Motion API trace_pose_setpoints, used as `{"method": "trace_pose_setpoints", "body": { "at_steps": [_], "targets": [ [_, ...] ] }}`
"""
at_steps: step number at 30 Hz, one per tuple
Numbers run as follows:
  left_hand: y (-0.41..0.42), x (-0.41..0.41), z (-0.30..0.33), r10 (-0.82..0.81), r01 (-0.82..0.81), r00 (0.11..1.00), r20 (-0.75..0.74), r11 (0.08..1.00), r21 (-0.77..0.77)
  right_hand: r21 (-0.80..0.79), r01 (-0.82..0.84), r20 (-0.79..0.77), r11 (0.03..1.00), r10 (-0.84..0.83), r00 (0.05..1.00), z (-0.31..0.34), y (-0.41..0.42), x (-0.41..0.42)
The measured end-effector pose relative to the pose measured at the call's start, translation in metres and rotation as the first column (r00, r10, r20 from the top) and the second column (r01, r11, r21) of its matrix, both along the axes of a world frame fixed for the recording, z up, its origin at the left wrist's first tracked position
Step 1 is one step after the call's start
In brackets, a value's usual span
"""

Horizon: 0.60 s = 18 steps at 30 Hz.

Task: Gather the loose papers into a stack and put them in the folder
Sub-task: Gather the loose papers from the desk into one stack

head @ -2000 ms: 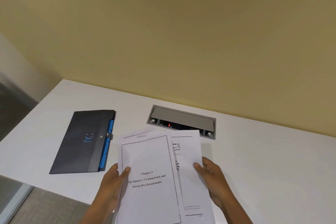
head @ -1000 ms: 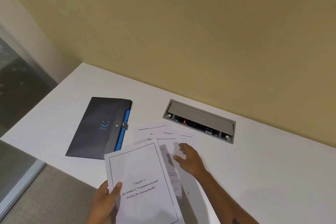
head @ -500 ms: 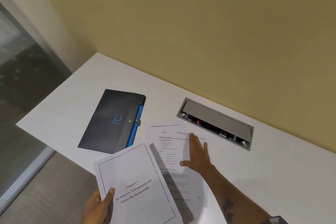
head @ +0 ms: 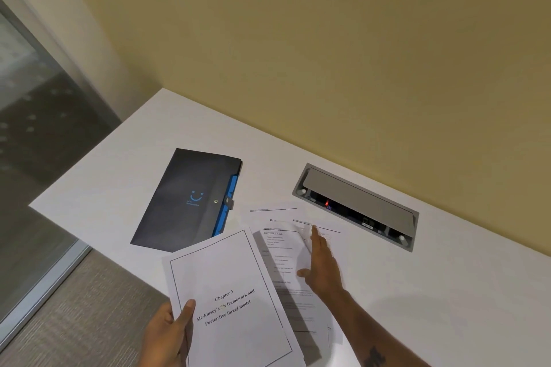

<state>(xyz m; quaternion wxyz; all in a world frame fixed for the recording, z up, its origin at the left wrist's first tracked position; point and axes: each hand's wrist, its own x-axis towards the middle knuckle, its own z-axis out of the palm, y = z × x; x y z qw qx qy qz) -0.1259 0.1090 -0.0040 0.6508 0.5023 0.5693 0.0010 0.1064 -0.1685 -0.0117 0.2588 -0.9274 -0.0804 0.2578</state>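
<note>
Head view, one folder (head: 185,202), left hand (head: 167,334) gripping title sheet (head: 229,301), right hand (head: 323,265) flat on loose papers (head: 283,247).

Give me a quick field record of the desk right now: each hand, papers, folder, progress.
left hand: holds the title sheet lifted over the desk's near edge, thumb on its face
right hand: flat, fingers spread, on the loose papers
loose papers: fanned and overlapping on the desk, not squared
folder: dark, closed, flat on the desk, left of the papers
cable box: set into the desk behind the papers, lid tilted open
progress: stack not gathered; nothing in the folder yet
</note>
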Motion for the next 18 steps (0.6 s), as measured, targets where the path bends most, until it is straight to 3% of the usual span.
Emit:
{"method": "trace_pose_setpoints", "body": {
  "at_steps": [7,12,18],
  "targets": [
    [-0.001,0.007,0.009,-0.034,0.033,0.999,0.038,0.999,0.027,0.160,0.289,-0.059,0.944,-0.283,0.957,-0.003,-0.005,-0.019],
    [-0.009,0.016,0.023,-0.042,0.037,0.995,0.093,0.998,0.047,0.262,0.563,-0.177,0.784,-0.535,0.826,-0.002,-0.011,-0.028],
    [-0.012,0.030,0.044,-0.095,0.086,0.976,0.194,0.995,0.054,0.070,0.439,0.096,0.896,-0.444,0.891,0.012,-0.032,-0.040]
  ]
}}
